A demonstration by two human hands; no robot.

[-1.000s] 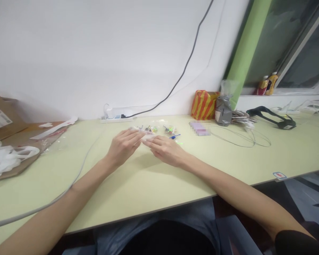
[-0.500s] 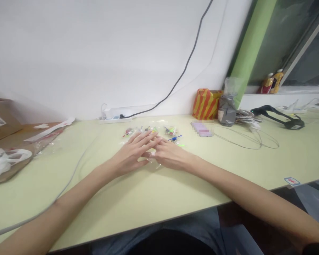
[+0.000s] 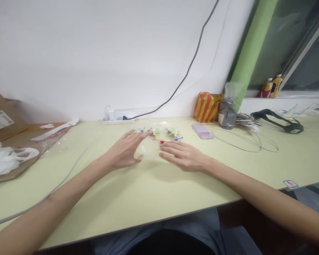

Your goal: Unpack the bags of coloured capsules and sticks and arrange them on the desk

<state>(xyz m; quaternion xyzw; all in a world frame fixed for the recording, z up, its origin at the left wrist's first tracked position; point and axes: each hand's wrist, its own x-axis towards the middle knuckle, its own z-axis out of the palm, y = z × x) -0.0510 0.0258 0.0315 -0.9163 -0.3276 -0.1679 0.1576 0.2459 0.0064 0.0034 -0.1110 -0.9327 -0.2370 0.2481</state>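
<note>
My left hand (image 3: 126, 149) is open over the table, thumb spread away from the fingers, with nothing visible in its grasp. Facing it across a gap, my right hand (image 3: 184, 156) has its fingers stretched out and looks unloaded too. Between them lies a clear plastic wrapper (image 3: 146, 150), faint against the tabletop. A small red plastic piece (image 3: 162, 142) sits just beyond my right fingertips, near a blue one (image 3: 178, 138) of thin, arrow-like shape. Behind are small multicoloured pieces (image 3: 172, 132), seemingly in clear bags; my left fingers partly hide others (image 3: 154, 133).
A power strip (image 3: 119, 120) with a black cable (image 3: 187, 71) stands by the wall. Rightward are a purple pixelated item (image 3: 204, 131), a striped bag (image 3: 206, 107), a grey bag (image 3: 227, 113) and a black headset-like frame (image 3: 276, 120). Cardboard (image 3: 5, 124) and a white cable (image 3: 69, 173) lie left.
My hands, overlapped before with clear plastic at the fingers, have drawn apart to left and right. The red piece now shows between them, and the clear plastic lies on the table.
</note>
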